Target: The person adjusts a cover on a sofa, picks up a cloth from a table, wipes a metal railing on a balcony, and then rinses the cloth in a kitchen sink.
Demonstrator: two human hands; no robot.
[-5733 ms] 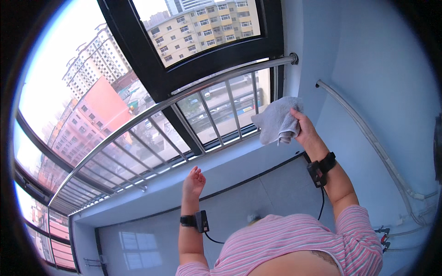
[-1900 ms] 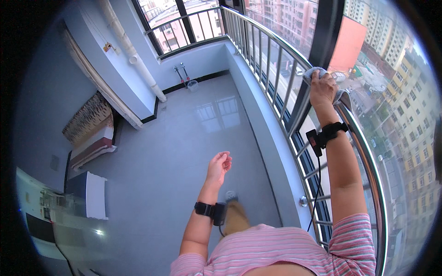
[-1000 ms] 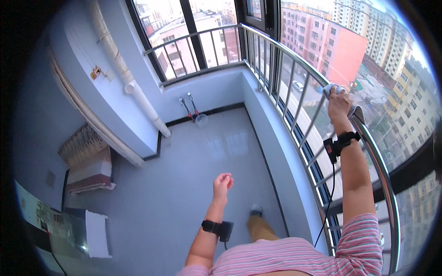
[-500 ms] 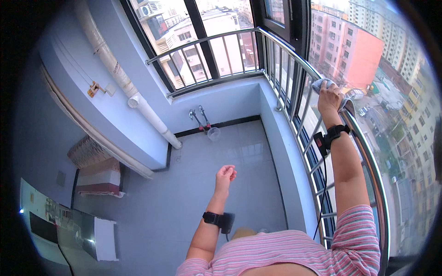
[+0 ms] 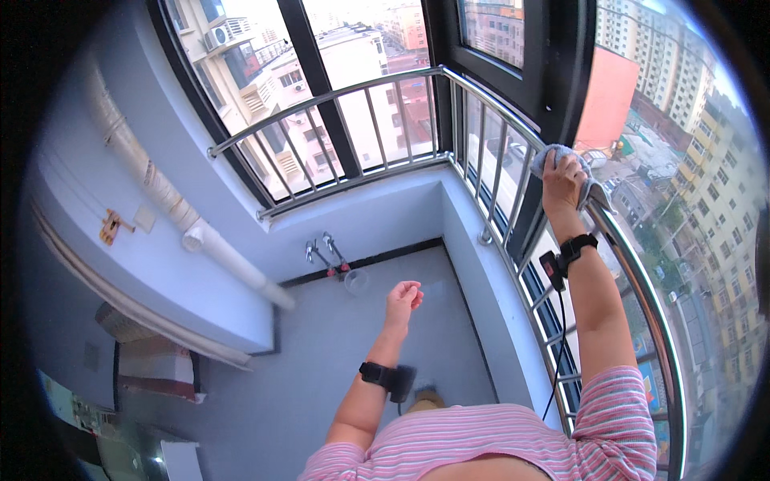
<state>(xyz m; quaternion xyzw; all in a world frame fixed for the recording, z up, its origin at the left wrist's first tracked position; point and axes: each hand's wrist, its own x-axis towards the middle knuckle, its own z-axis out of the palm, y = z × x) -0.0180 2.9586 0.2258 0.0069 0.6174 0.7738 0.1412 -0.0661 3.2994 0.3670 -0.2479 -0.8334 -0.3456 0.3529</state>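
My right hand (image 5: pixel 564 186) is closed over a grey cloth (image 5: pixel 597 197), pressing it around the top bar of a metal railing (image 5: pixel 634 272). Part of the cloth hangs off the bar behind my fingers. My left hand (image 5: pixel 404 305) hovers in front of my body above the floor, its fingers curled in, with nothing visible in them. Each wrist wears a black strap with a small black box, and a cable runs down from the right one.
Upright bars and black-framed windows (image 5: pixel 337 136) follow the railing round the corner. Two taps (image 5: pixel 319 248) and a clear plastic tub (image 5: pixel 357 281) are by the low wall. A white pipe (image 5: pixel 192 238) runs down the left wall. Further left stands a covered bundle (image 5: pixel 156 365).
The view has shifted, so the corner and taps appear lower and further left. My right hand still grips the cloth on the railing; the left hand stays curled in front of me.
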